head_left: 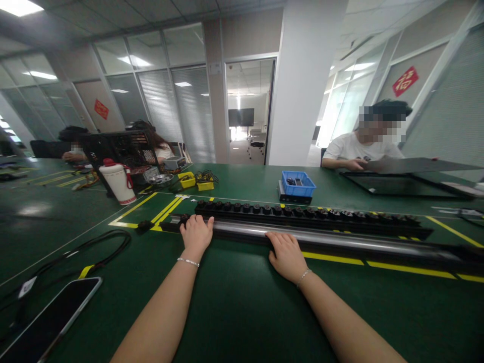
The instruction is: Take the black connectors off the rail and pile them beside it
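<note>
Two bare hands rest on a long power strip that lies across a wide green workbench (pixel 234 312) marked with yellow tape lines (pixel 408 268). Largest on the bench after that is the long black power strip (pixel 340 237), with a shiny metal face along its near side; it runs from near the bench's middle out to the right edge of view. Just behind it lies a second black strip (pixel 310 214) with a row of round sockets. The left hand (pixel 196 233) lies flat over the near strip's left end, fingers draped over the top, gripping nothing closed. The right hand (pixel 286 254) rests palm down on the strip's near edge, fingers spread on the metal face; it is loosely laid, not clenched. Both wrists wear thin bracelets.

Farther back, a person in a white shirt (pixel 359 146) sits at the right beside a dark flat panel (pixel 401 184). A blue plastic bin (pixel 298 183) stands behind the strips. At the left are a white jug with a red lid (pixel 118 182), two small yellow boxes (pixel 196 181), a looped black cable (pixel 102 249) and a smartphone (pixel 53 315) lying face up.
</note>
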{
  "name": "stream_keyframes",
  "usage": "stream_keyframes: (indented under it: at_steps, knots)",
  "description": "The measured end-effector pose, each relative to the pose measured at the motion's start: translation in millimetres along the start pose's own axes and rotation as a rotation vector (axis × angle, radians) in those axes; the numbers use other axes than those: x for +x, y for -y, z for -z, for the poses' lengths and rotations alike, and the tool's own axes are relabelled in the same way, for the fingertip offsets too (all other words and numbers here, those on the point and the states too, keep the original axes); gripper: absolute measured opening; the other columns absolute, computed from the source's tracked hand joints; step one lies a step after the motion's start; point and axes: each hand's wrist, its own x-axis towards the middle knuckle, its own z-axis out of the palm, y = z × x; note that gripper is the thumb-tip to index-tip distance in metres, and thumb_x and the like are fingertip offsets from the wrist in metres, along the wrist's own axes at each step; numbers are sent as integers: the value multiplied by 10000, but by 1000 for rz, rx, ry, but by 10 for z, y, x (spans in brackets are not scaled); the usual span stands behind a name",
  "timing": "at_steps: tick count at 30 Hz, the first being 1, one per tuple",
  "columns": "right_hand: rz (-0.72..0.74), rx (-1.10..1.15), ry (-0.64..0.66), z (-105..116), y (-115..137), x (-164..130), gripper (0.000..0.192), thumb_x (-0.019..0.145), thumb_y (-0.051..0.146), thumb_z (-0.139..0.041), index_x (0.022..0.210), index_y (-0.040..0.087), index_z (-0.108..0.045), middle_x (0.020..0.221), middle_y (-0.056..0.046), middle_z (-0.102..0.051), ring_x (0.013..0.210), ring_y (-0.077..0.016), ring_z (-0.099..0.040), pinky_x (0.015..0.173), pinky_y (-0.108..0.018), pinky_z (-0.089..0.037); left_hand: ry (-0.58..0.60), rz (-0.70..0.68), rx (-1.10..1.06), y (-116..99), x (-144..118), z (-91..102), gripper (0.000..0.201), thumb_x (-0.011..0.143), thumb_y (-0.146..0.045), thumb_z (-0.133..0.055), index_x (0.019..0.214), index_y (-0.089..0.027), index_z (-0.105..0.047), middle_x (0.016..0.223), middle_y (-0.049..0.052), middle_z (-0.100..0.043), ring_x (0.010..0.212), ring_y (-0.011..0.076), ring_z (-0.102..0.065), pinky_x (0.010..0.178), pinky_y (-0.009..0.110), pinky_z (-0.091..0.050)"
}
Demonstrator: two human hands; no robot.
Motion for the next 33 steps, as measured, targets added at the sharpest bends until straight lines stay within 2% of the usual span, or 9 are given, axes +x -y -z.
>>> stream_keyframes:
  at_steps: [6, 12, 18, 22, 28, 33]
  knots:
    - [-5, -8, 5, -3, -10, 1, 472, 726, 170, -459, 1197, 184, -493, 1200, -60, -553, 1083, -190, -446, 974, -337, -232, 4, 19, -71, 90, 29, -30, 494, 890, -463, -261, 1069, -122, -571, 1149, 157, -575, 1076, 272, -500, 968, 471, -300]
    - [-15, -13, 24, -2, -9, 0, 473, 732, 181, -462, 1204, 189, -485, 1214, -59, -544, 1101, -186, -438, 978, -335, -229, 26, 85, -134, 170, 69, -50, 487, 886, -465, -268, 1093, -134, -559, 1195, 165, -553, 1107, 292, -483, 982, 578, -247]
    - [-17, 5, 23, 12, 4, -1, 472, 734, 172, -455, 1205, 186, -488, 1208, -59, -547, 1096, -188, -439, 978, -338, -231, 55, 104, -154, 231, 107, -62, 523, 889, -478, -232, 1115, -137, -558, 1267, 165, -508, 1174, 300, -434, 999, 615, -205]
    - [-16, 6, 26, 18, 2, 2, 473, 734, 174, -454, 1206, 186, -488, 1210, -70, -545, 1097, -199, -441, 976, -351, -237, 72, 123, -152, 274, 141, -79, 518, 891, -474, -230, 1113, -147, -566, 1281, 155, -502, 1182, 298, -431, 1004, 613, -204]
    - [-12, -8, 30, 17, -3, 1, 473, 738, 175, -460, 1210, 185, -483, 1217, -67, -541, 1097, -193, -439, 978, -342, -236, 28, 140, -148, 319, 156, -93, 464, 889, -439, -265, 1078, -167, -590, 1280, 135, -508, 1188, 280, -425, 1008, 559, -244]
    - [-14, -3, 28, 2, -4, -1, 475, 734, 171, -458, 1208, 187, -487, 1226, -70, -536, 1106, -201, -433, 974, -351, -237, 16, 157, -155, 344, 162, -100, 453, 885, -437, -283, 1106, -152, -558, 1213, 143, -559, 1137, 290, -466, 984, 613, -225]
